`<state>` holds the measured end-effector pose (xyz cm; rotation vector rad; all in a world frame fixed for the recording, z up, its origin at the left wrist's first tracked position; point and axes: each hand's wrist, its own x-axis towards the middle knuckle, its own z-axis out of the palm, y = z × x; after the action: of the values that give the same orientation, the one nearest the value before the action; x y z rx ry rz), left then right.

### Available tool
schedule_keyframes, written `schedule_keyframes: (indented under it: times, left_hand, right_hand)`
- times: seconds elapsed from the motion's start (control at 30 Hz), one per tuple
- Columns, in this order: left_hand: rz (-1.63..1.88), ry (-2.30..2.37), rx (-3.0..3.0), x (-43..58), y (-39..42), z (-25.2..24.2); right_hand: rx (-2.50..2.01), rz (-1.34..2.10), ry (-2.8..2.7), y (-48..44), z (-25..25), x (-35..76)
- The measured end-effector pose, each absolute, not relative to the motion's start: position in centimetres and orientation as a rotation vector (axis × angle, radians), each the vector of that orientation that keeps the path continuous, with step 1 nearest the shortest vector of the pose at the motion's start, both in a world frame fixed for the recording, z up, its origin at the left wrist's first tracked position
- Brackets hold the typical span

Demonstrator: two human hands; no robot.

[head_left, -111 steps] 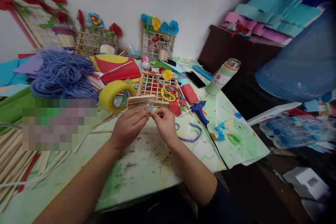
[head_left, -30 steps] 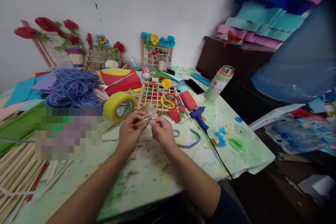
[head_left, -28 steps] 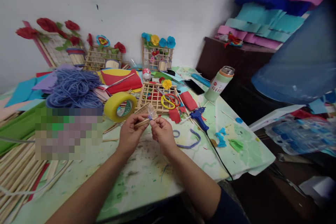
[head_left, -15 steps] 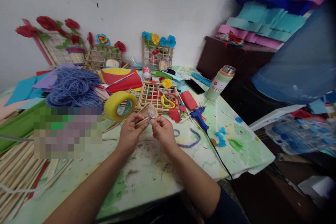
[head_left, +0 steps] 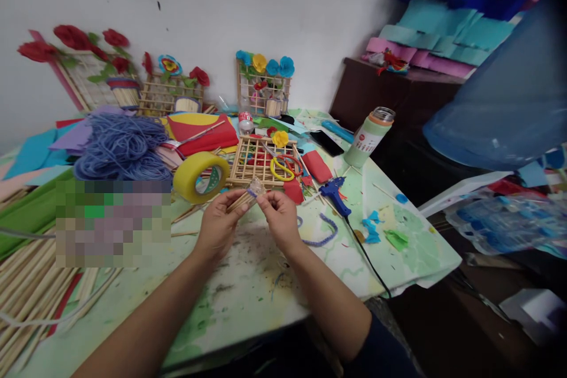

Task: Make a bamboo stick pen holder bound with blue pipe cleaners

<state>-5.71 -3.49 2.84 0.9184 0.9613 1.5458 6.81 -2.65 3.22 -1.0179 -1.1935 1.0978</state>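
My left hand [head_left: 218, 223] is closed around a small pot-like piece made of short wooden sticks [head_left: 238, 201]. Clear plastic [head_left: 256, 186] shows at its far end, and a bit of blue cord crosses it there. The fingers of my right hand [head_left: 280, 220] pinch together at the cord end; whether they grip the cord or the plastic is hidden. Just beyond my hands lies a wooden stick lattice [head_left: 248, 160] with yellow-handled scissors [head_left: 282, 170] on it. A roll of yellow tape [head_left: 182, 180] stands left of the lattice.
A blue glue gun [head_left: 335, 194] and a curl of blue cord [head_left: 325, 241] lie to the right. Beyond are a bottle [head_left: 367, 140] and a phone [head_left: 326, 142]. Blue yarn [head_left: 121, 144] and loose sticks [head_left: 33, 295] fill the left. Decorated lattices [head_left: 170, 95] lean at the wall.
My right fingertips have shifted slightly up along the cord end of the stick piece. My left hand keeps its hold. The whole view has drifted a little.
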Motion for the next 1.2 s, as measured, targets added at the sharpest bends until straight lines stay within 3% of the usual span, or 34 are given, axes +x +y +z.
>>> schedule_keyframes:
  times: [0.77, 1.2]
  left_hand:
    - [1.364, 0.829, 0.635, -6.8, -3.4, 4.5]
    - [1.323, 0.773, 0.555, -7.2, -3.3, 4.8]
  right_hand:
    - [-1.090, 1.003, -1.272, -2.1, 3.7, 7.8]
    - [-1.185, 0.669, -1.646, -2.0, 4.1, 8.8]
